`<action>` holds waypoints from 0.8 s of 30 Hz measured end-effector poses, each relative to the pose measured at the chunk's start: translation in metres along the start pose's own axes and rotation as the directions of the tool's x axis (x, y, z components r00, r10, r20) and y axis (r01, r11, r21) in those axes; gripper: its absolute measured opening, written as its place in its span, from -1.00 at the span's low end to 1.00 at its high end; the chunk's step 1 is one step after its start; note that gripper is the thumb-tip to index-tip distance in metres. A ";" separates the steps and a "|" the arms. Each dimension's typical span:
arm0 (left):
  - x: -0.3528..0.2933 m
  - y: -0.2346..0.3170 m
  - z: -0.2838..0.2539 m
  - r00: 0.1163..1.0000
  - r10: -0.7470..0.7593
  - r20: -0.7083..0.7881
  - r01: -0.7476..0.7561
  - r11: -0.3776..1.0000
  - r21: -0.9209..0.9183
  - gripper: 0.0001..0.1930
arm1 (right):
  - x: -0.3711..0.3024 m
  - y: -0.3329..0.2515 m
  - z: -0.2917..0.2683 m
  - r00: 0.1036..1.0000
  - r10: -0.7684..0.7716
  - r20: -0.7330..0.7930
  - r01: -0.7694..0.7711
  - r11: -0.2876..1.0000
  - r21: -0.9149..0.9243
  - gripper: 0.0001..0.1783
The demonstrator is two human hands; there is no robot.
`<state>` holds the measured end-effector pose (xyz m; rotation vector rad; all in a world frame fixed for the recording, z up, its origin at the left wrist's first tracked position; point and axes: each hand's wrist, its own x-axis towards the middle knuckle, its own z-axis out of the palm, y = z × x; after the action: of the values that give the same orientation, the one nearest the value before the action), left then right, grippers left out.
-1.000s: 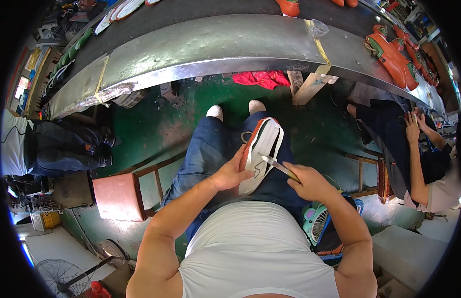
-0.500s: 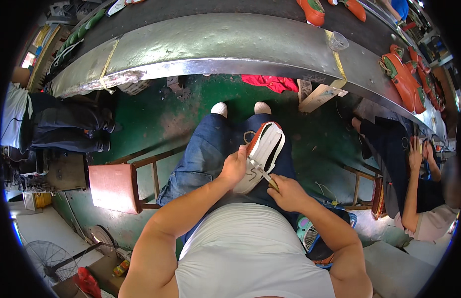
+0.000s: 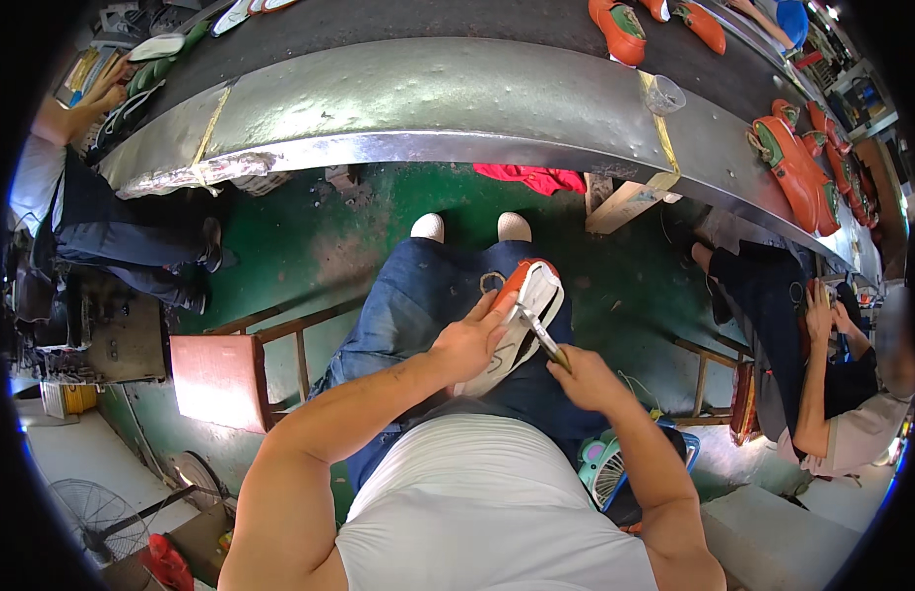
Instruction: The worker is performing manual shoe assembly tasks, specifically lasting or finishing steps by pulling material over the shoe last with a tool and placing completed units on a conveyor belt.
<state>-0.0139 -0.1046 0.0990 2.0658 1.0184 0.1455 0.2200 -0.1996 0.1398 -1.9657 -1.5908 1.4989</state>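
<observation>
Shoe [image 3: 507, 357]: held over the lap of the blue jeans [image 3: 403, 305], slanting from near left to far right, pale face up; orange shows along its far left edge, and a dark strip runs down its right side. Whether it rests on the legs, I cannot tell.
Left hand [image 3: 472, 340]: gripping the shoe from the left, fingers laid over its edge and reaching close to the tool's head; the thumb's full hold is not clear.
Right hand [image 3: 586, 377]: fingers curled around the handle of the metal tool [image 3: 542, 335], right of the shoe.
Tool head: at the shoe's pale face, beside the left fingertips; the exact bite or contact is too small to tell.
Step in hand: seems to be tool work on the shoe's pale face, the left hand steadying while the right guides.
Next move calls for: a firm left hold, fingertips kept clear of the metal, and a controlled right wrist.
Far side: a metal bench [image 3: 398, 98] carries a clear cup [image 3: 664, 96] and, at right, more orange shoes [image 3: 787, 167].
Left side: a padded stool [image 3: 216, 379].
Near right: a green fan [image 3: 603, 473].
</observation>
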 end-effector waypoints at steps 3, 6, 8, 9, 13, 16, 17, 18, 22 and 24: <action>0.006 -0.006 -0.007 0.995 -0.011 0.101 0.006 0.999 0.052 -0.41 | -0.003 0.001 -0.023 0.970 0.079 0.231 -0.148 0.942 0.301 -0.65; 0.010 0.006 -0.018 0.986 -0.028 0.162 0.011 0.994 0.105 -0.41 | 0.011 -0.006 -0.021 0.883 -0.340 -0.324 0.343 0.938 -0.048 -0.64; 0.013 0.021 -0.027 0.975 -0.059 0.213 0.028 0.989 0.145 -0.41 | 0.028 -0.001 -0.010 0.905 -0.299 -0.304 0.277 0.954 -0.114 -0.66; 0.015 0.026 -0.029 0.959 -0.073 0.275 0.007 0.972 0.233 -0.40 | 0.035 0.003 -0.005 0.922 -0.262 -0.284 0.216 0.959 -0.182 -0.67; 0.015 0.042 -0.046 0.909 -0.137 0.394 -0.041 0.911 0.410 -0.39 | 0.040 0.016 0.007 0.902 -0.297 -0.314 0.240 0.948 -0.208 -0.66; -0.006 -0.009 -0.002 0.992 0.122 -0.031 -0.123 0.991 -0.047 -0.38 | 0.041 0.025 0.012 0.891 -0.315 -0.326 0.261 0.945 -0.198 -0.65; -0.005 -0.014 0.004 0.991 0.134 -0.023 -0.135 0.990 -0.044 -0.38 | 0.041 0.024 0.005 0.889 -0.308 -0.339 0.254 0.947 -0.196 -0.65; -0.015 -0.016 0.010 0.996 -0.078 -0.041 0.069 0.978 -0.197 -0.39 | 0.035 0.017 0.000 0.921 -0.274 -0.277 0.242 0.960 -0.144 -0.64; -0.023 -0.005 0.007 0.957 -0.287 -0.053 0.233 0.861 -0.453 -0.39 | 0.009 -0.002 0.016 0.942 -0.228 -0.247 0.258 0.961 0.096 -0.60; -0.019 -0.009 0.006 0.967 -0.253 0.012 0.232 0.869 -0.437 -0.24 | 0.011 0.008 0.032 0.934 -0.298 -0.198 0.246 0.937 -0.248 -0.60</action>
<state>-0.0297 -0.1189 0.0929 1.5208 1.1472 0.2669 0.1985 -0.2072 0.1135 -1.8457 -1.8950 0.9847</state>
